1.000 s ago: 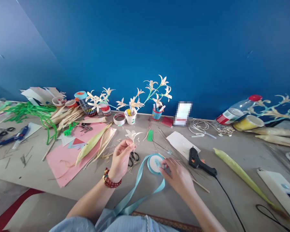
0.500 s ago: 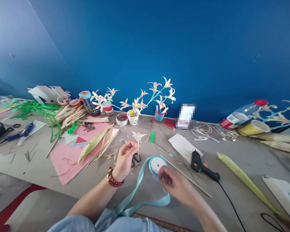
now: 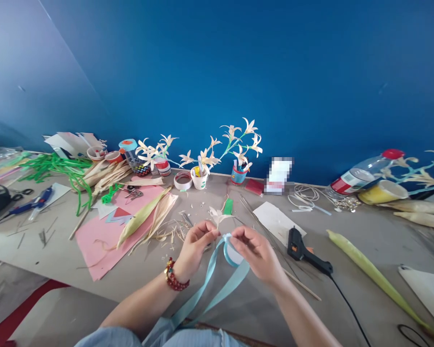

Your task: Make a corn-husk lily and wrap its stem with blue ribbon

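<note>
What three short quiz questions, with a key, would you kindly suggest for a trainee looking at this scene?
1. Open: What does the left hand hold at its fingertips?
2. True or false: The black glue gun is in the left hand.
3. Fill in the gap: The right hand pinches a light-blue ____.

Key:
1. A pale flower.
2. False; it lies apart from both hands.
3. Ribbon.

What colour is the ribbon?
The ribbon is light blue; it shows best in the head view.
</note>
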A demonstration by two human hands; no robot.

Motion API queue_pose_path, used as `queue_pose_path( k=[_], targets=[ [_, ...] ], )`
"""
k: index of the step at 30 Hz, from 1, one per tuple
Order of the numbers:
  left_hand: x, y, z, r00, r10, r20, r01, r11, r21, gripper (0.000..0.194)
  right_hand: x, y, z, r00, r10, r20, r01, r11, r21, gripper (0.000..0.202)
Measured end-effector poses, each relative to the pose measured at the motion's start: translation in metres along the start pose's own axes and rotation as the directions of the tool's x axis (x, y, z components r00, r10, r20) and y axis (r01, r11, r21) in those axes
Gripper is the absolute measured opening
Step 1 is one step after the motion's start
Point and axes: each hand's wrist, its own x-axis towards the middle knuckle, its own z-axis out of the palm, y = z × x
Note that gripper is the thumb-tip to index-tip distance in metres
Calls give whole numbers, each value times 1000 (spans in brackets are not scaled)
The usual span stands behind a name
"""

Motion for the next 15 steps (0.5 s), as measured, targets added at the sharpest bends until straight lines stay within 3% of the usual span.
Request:
queue_pose_path(
  k=[5, 15],
  targets=[
    [-6, -2, 6, 994, -65, 92, 72, 995, -76, 21, 4, 11, 10, 999, -3, -55, 5, 999, 42, 28],
    [-9, -5, 8, 990, -72, 124, 86, 990, -110, 19, 0, 18, 16, 987, -17, -158, 38, 990, 135, 23]
  ],
)
